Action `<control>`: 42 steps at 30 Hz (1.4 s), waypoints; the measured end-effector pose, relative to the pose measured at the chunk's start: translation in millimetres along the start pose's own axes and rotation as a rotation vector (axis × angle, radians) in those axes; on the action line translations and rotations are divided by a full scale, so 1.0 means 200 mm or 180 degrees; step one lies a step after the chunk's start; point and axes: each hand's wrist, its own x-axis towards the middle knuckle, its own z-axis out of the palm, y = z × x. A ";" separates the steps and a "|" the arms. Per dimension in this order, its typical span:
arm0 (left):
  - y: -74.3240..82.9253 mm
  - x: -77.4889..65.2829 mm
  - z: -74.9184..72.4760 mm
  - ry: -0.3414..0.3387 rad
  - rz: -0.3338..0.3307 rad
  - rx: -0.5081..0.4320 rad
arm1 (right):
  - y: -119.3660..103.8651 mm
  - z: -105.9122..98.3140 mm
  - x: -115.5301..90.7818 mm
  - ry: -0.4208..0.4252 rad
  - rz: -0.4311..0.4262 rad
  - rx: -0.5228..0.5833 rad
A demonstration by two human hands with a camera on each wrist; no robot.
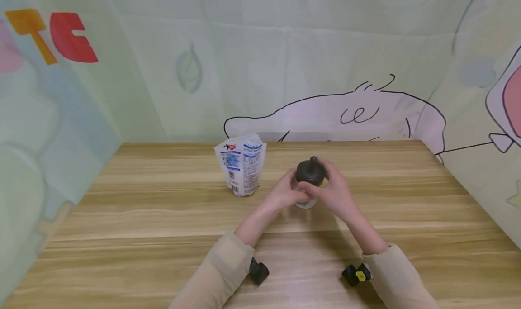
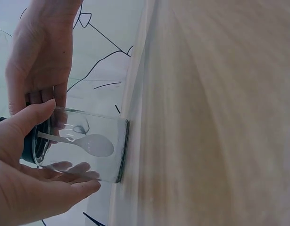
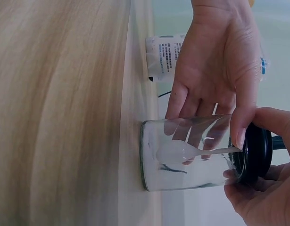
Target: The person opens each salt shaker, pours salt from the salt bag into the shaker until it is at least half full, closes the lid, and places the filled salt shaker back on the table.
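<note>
A clear glass jar (image 2: 104,172) with a black knobbed lid (image 1: 309,173) is upright on or just above the table; I cannot tell whether its base touches. Inside it, a white plastic spoon (image 3: 175,152) points bowl-down, its handle reaching up to the lid. My left hand (image 1: 286,191) holds the upper glass, thumb near the neck and fingers along the far side. My right hand (image 1: 335,189) grips around the lid, its thumb crossing the front just below the rim. Behind the glass, some fingertips show only through it.
A white printed pouch (image 1: 242,166) stands on the wooden table (image 1: 142,236), left of the jar. Behind the table hangs a pale cloth backdrop (image 1: 244,73) with cartoon drawings. Black wrist-worn devices (image 1: 258,272) sit at both sleeve cuffs.
</note>
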 end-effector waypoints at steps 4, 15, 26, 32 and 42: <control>-0.01 0.01 0.00 0.0005 -0.0031 0.0079 | 0.00 0.00 0.00 0.0001 0.0015 -0.0010; -0.01 0.00 -0.02 -0.0075 -0.0008 0.0123 | 0.01 0.00 0.00 0.0000 -0.0036 -0.0020; -0.01 -0.01 -0.02 -0.0195 0.0028 0.0101 | 0.01 -0.01 0.00 -0.0008 -0.0037 0.0109; 0.00 -0.02 -0.02 -0.0201 0.0066 0.0137 | 0.01 0.00 0.00 0.0018 -0.0046 0.0189; 0.00 -0.02 -0.03 -0.0240 0.0125 0.0205 | 0.03 -0.01 0.00 -0.0033 -0.0142 0.0207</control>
